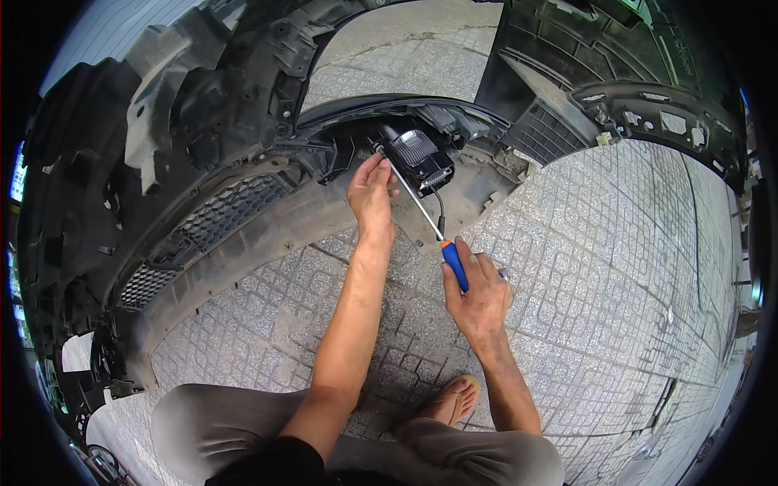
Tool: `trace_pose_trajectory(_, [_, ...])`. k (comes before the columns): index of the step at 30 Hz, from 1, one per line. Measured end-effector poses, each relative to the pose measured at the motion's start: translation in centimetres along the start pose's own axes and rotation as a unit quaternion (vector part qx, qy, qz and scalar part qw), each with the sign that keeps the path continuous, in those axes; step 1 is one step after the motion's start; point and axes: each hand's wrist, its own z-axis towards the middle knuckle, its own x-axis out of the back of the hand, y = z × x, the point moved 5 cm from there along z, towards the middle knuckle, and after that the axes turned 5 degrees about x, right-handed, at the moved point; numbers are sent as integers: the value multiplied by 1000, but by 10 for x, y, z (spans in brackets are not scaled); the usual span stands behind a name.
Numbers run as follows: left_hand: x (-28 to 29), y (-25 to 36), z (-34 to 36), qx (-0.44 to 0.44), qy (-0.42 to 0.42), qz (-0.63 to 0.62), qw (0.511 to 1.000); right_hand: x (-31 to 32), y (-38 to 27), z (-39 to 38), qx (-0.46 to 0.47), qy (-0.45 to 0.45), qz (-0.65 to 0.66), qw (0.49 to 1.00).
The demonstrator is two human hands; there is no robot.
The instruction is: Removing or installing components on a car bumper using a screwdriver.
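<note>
My right hand [480, 296] is closed around the blue and orange handle of a screwdriver [454, 261]. Its long metal shaft slants up and left to the side of a black finned module [420, 155] mounted on the inner side of a car bumper [324, 206]. At the shaft's far end the fingers of my left hand [374, 193] are curled in, close beside the tip. What they pinch there is hidden. A black cable [441, 209] hangs from the module's lower edge, just behind the shaft.
Honeycomb grilles [231, 212] run along the bumper's left side. More black plastic car parts [640, 57] stand at the upper right. Patterned paving [600, 267] lies underneath, with my sandalled foot [455, 401] near the bottom.
</note>
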Motion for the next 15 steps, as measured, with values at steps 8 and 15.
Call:
trace_pose_trajectory(8, [8, 27, 21, -212, 2, 194, 958, 2, -10, -3, 43, 42, -90, 994])
trace_pose_trajectory(15, [12, 21, 38, -141, -88, 157, 974, 4, -7, 0, 66, 58, -81, 993])
